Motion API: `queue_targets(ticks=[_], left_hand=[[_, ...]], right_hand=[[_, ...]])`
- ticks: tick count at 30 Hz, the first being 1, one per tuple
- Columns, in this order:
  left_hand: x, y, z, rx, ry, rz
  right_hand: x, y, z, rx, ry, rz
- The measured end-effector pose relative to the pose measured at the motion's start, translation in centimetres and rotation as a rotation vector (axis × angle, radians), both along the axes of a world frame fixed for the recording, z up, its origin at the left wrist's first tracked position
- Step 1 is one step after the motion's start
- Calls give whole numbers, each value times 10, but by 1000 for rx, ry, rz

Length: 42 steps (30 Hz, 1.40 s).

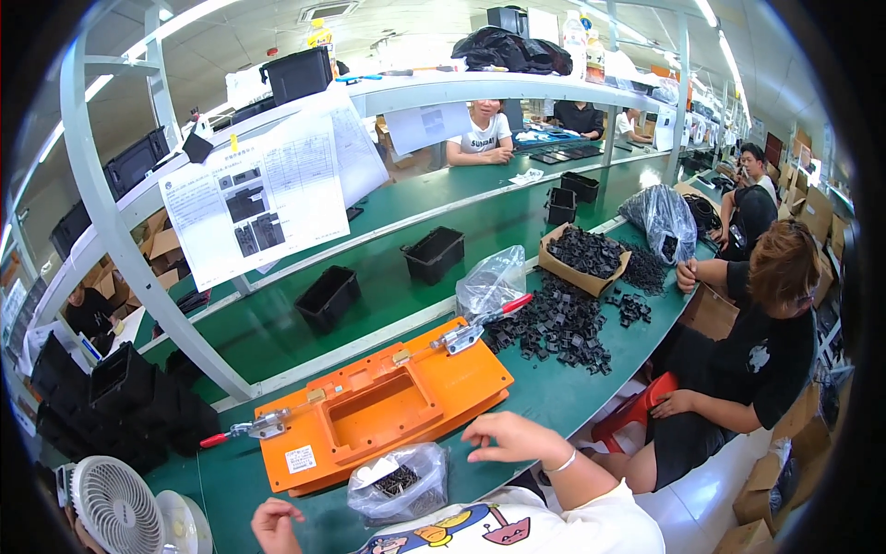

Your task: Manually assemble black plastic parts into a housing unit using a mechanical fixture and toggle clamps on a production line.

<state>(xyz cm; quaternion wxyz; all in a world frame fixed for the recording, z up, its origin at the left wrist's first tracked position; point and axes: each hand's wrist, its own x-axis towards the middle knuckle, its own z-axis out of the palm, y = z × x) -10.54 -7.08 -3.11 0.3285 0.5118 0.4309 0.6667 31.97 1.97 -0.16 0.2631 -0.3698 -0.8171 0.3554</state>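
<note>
An orange fixture block [475,369] with a rectangular recess lies on the green bench in front of me. It has a red-handled toggle clamp [460,338] at its right end and another red-handled clamp [268,425] at its left. Against its near edge sits a clear plastic bag [426,475] of small dark screws. My right hand [506,438] hovers just right of that bag and the block, fingers loosely apart and holding nothing. Lower left, my left hand [276,524] is raised beside the bench edge, its fingers apart with nothing seen in them.
Small black plastic parts [558,323] are heaped to the right, beside an open carton [554,263] of more. Black bins [328,297] sit beyond the rail; others are stacked at left. A white fan [115,503] stands lower left. A seated co-worker [738,342] is close on my right.
</note>
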Motion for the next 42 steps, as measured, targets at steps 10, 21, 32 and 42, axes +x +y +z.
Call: queue_targets(ticks=[10, 21, 32, 42], left_hand=[[58, -6, -42, 10, 792, 171], [49, 6, -56, -58, 852, 134], [51, 6, -56, -56, 886, 151], [53, 7, -55, -91, 856, 98]], right_hand=[[-17, -2, -52, -90, -56, 134], [-23, -6, -80, 192, 29, 13], [-24, -8, -78, 122, 60, -29], [-18, -14, -74, 114, 136, -132]])
